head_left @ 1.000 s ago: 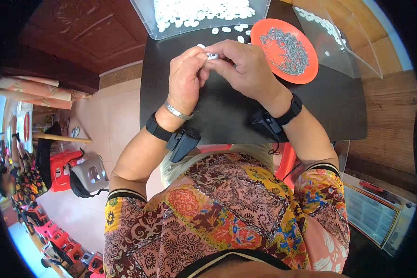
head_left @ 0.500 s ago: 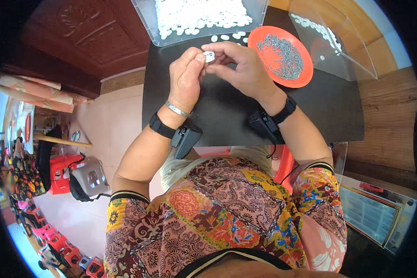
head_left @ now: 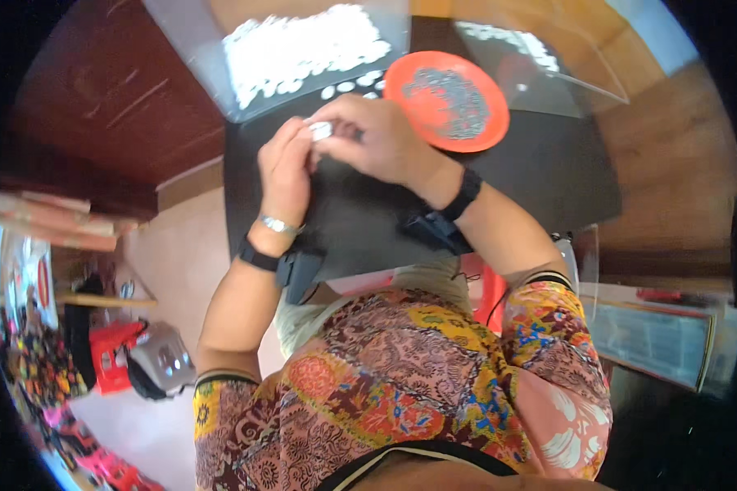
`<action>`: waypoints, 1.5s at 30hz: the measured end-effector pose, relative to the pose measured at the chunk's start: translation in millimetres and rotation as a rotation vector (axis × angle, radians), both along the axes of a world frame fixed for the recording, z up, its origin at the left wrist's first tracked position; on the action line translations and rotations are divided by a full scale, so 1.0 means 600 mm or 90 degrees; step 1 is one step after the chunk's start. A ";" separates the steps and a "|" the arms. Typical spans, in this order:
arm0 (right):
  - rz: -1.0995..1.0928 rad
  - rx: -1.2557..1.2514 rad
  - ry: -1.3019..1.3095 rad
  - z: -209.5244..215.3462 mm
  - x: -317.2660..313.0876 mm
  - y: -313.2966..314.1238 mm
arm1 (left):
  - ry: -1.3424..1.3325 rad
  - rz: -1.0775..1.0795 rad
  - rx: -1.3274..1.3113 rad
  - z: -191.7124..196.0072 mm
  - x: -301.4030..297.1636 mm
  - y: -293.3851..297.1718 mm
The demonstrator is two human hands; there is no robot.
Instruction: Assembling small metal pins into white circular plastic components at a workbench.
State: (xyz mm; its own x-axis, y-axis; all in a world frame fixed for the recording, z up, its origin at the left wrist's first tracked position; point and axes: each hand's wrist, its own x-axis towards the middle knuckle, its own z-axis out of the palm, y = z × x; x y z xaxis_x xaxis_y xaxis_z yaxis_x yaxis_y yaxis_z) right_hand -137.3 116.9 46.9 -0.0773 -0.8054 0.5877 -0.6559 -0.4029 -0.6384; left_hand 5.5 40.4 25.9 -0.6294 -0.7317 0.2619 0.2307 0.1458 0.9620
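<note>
Over the far part of the black table, my left hand [head_left: 287,168] and my right hand [head_left: 378,139] meet around one small white plastic piece [head_left: 322,131]. Fingers of both hands pinch it, the left from its left side and the right from its right. Motion blur hides its finer detail; whether a grey pin sits in it I cannot tell. Just right of my right hand lies a red plate [head_left: 499,123] spread with many small grey metal pins [head_left: 458,102]. Beyond my hands, a clear bin [head_left: 236,113] holds a heap of similar white pieces [head_left: 303,53].
Several loose white pieces [head_left: 345,87] lie on the black table [head_left: 360,221] between bin and plate. A clear container [head_left: 581,102] with more white pieces [head_left: 508,37] stands at the far right. A grey-and-red stool [head_left: 160,360] is on the floor at left.
The whole view has shifted and blurred, with the table and plate appearing further left. Both hands still hold the white piece together.
</note>
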 end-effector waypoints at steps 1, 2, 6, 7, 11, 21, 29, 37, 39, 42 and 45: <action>-0.013 0.000 -0.029 0.000 0.002 0.002 | -0.008 0.012 -0.009 0.001 0.001 0.001; -0.036 -0.023 -0.012 0.009 -0.007 0.006 | -0.004 0.013 0.005 -0.001 -0.004 0.001; -0.165 -0.142 0.098 0.085 -0.056 0.026 | -0.020 0.023 0.029 -0.001 -0.006 0.000; -0.224 -0.124 0.085 0.106 -0.076 0.031 | -0.017 0.026 0.031 -0.002 -0.004 -0.002; -0.369 -0.147 0.005 0.168 -0.228 0.059 | -0.033 0.016 0.032 -0.008 -0.013 -0.010; -0.267 0.104 0.320 0.085 -0.158 0.043 | -0.044 0.042 0.030 -0.012 -0.011 -0.021; -0.049 0.217 0.607 0.009 -0.103 -0.017 | -0.058 0.055 0.037 -0.009 -0.010 -0.022; -0.057 0.266 0.633 0.002 -0.092 -0.046 | -0.040 0.053 0.008 -0.021 -0.016 -0.037; -0.042 0.241 0.582 0.012 -0.084 -0.034 | -0.032 0.053 0.017 -0.019 -0.015 -0.036; -0.037 0.226 0.507 0.033 -0.067 -0.004 | -0.033 0.073 0.043 -0.010 -0.009 -0.029; -0.078 0.236 0.487 0.049 -0.106 0.015 | -0.021 0.069 0.049 -0.008 -0.007 -0.026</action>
